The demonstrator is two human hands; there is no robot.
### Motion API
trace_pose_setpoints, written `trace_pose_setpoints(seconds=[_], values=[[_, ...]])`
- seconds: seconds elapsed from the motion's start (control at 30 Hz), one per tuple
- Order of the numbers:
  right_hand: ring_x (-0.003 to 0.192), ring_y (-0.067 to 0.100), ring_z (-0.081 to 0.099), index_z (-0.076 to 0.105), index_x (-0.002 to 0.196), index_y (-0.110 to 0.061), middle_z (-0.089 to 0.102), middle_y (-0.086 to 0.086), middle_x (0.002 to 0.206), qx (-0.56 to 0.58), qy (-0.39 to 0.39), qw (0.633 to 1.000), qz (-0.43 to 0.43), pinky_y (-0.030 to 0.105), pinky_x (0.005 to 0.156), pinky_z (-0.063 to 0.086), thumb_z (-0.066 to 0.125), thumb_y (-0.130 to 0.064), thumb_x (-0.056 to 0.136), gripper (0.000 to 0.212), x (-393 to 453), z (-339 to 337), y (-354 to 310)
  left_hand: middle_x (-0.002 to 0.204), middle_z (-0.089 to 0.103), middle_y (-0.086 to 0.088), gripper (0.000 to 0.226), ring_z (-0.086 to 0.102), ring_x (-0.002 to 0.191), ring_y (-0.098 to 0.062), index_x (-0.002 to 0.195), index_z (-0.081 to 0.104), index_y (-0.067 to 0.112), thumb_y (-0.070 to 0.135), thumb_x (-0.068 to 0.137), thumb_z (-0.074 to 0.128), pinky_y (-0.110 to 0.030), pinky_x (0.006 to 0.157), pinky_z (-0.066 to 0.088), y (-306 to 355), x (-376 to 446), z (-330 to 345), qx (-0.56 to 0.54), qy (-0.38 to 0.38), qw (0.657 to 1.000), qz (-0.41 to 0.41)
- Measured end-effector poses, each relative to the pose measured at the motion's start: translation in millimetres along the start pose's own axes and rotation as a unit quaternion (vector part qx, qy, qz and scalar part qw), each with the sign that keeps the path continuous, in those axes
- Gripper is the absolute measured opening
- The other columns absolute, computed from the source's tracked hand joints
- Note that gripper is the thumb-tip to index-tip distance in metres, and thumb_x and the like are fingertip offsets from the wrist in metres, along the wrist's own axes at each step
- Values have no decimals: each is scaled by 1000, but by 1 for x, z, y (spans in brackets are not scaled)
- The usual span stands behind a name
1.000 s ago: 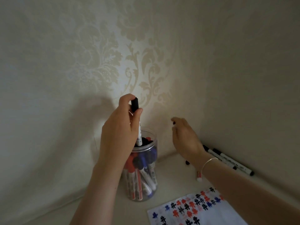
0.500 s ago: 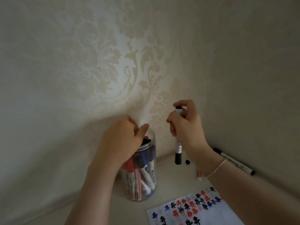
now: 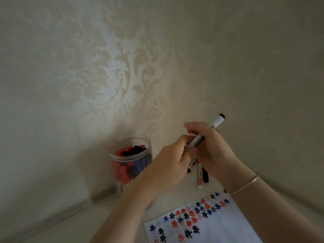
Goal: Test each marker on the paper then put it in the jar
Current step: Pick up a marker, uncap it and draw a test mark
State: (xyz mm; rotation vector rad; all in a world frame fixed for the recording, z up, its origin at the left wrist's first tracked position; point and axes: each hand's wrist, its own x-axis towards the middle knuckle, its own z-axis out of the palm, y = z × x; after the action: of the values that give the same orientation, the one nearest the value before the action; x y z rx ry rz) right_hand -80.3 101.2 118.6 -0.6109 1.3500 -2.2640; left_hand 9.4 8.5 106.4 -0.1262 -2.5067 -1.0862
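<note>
A white marker with a black end slants up to the right, held between both hands above the table. My right hand grips its barrel. My left hand closes round its lower end, which is hidden in the fingers. The clear jar stands to the left by the wall, packed with several red, black and blue markers. The white paper lies at the lower right, covered in red, blue and black test marks.
Loose markers lie on the table under my hands, near the corner. Patterned wallpaper walls meet in a corner behind the jar. A thin bracelet is on my right wrist.
My left hand has left the jar and moved right to meet the right hand. The right hand's marker has swung from upright to slanted, and both hands now hold it.
</note>
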Motion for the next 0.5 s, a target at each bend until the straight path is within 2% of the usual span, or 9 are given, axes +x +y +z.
trace_pose_setpoints(seconds=[0.07,0.13,0.17,0.23,0.3,0.4,0.5], values=[[49,17,41,38,59,-17,38,2,54,-99,-19,995,17,32,51,33,70,-14,79,38,1,-6,5,76,64,1,19,49,50,-9,116,52,29,27,101,40,-25,49,39,-6,3,5,-73,-20,997,-6],[51,18,33,35,55,-19,33,2,53,-119,-18,993,20,35,54,27,65,-15,83,41,4,-13,9,59,51,10,17,38,41,0,103,56,21,23,101,39,-13,44,31,-11,5,10,-158,-43,986,-27],[52,18,32,35,55,-19,33,2,54,-118,-17,993,23,35,55,26,63,-16,85,41,4,-17,12,55,43,8,18,33,40,0,98,56,19,21,102,38,-12,42,28,-13,6,12,-189,-51,980,-35],[52,15,31,34,57,-19,32,0,54,-120,-6,992,38,32,55,27,59,-16,87,40,4,-22,17,53,32,3,20,27,38,-4,94,56,20,20,102,38,-14,38,24,-15,7,16,-224,-67,971,-45],[51,12,30,33,59,-20,31,-1,55,-108,11,992,60,29,55,27,58,-15,89,39,2,-26,25,51,30,3,20,25,38,-5,92,56,21,21,102,38,-15,36,22,-21,6,20,-239,-81,965,-73],[53,12,32,35,61,-19,32,-1,56,-80,28,993,85,29,58,29,57,-13,89,36,1,-30,36,53,27,5,20,23,39,-6,94,56,19,30,101,41,-18,37,19,-28,4,27,-276,-118,945,-132],[55,14,34,36,59,-18,34,0,57,-106,42,990,83,31,60,31,57,-12,88,36,-1,-37,38,55,23,5,24,18,42,-8,101,60,21,40,97,45,-19,38,17,-33,1,38,-332,-139,918,-164]])
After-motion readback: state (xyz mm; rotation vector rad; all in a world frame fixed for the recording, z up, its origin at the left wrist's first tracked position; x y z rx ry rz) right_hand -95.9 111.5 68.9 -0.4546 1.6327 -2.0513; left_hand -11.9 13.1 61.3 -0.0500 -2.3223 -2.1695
